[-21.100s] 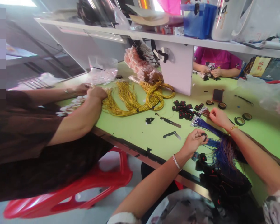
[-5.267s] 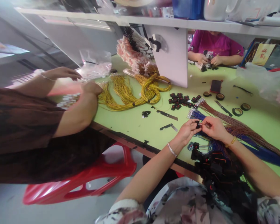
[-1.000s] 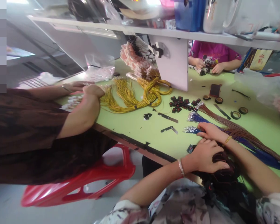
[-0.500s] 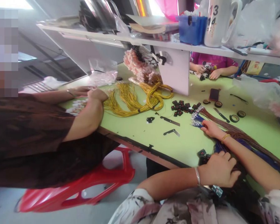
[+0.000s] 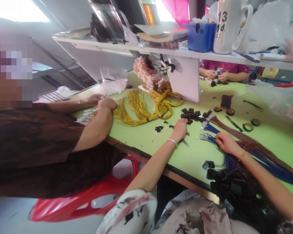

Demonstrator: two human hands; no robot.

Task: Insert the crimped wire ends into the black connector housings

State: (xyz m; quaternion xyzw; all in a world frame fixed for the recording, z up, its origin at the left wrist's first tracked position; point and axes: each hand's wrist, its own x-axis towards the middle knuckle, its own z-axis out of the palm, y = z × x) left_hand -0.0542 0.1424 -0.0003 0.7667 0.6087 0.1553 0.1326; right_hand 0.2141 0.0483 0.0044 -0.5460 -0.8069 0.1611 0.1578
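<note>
My left hand (image 5: pixel 180 130) reaches over the green table to the near edge of a pile of black connector housings (image 5: pixel 191 113). Its fingers are drawn together at the pile; whatever is between the fingertips is hidden. Blue wires (image 5: pixel 212 139) with bare metal terminals are pinched in my right hand (image 5: pixel 226 143), just behind their tips. Brown wires (image 5: pixel 230 128) lie beside them, running off to the right. Close to my body, below my right forearm, sits a heap of black connectors (image 5: pixel 231 185) with wires attached.
A co-worker's arm (image 5: pixel 95 130) rests by yellow wire bundles (image 5: pixel 146 118) at left. Craft knives (image 5: pixel 233 123) and tape rolls (image 5: pixel 247 127) lie at right. A shelf (image 5: pixel 161 48) crosses above, bearing a blue bin (image 5: pixel 201 37) and mug (image 5: pixel 223 29). Another person's hands (image 5: pixel 223 76) work opposite.
My left hand has moved from the near heap of connectors forward and left to the loose pile. My right hand stays at the blue wires, some now separated from the rest.
</note>
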